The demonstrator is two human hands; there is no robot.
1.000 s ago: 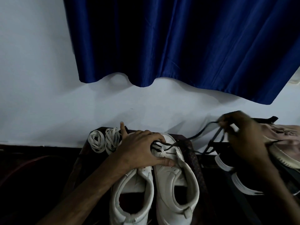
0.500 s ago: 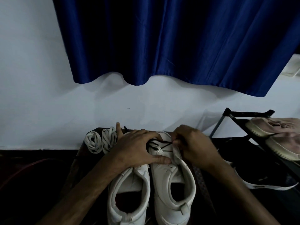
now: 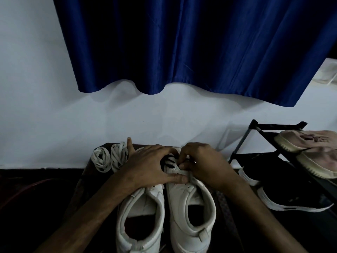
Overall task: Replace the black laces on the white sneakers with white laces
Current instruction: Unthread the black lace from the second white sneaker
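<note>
A person's left hand [image 3: 145, 167] presses down on a pair of white sneakers [image 3: 191, 216] while the right hand [image 3: 204, 165] pinches the black lace [image 3: 168, 160]. Two coiled white laces [image 3: 109, 157] lie just beside them, below a blue curtain [image 3: 182, 42].

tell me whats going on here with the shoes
A person is taking the black lace out of a pair of white sneakers. The left hand lies spread over the toes, thumb pressing on the sneaker nearer the right hand, holding the pair down. The right hand pinches the lace at that sneaker's eyelets. Two coiled white laces lie beside the left hand, not yet used.
</note>
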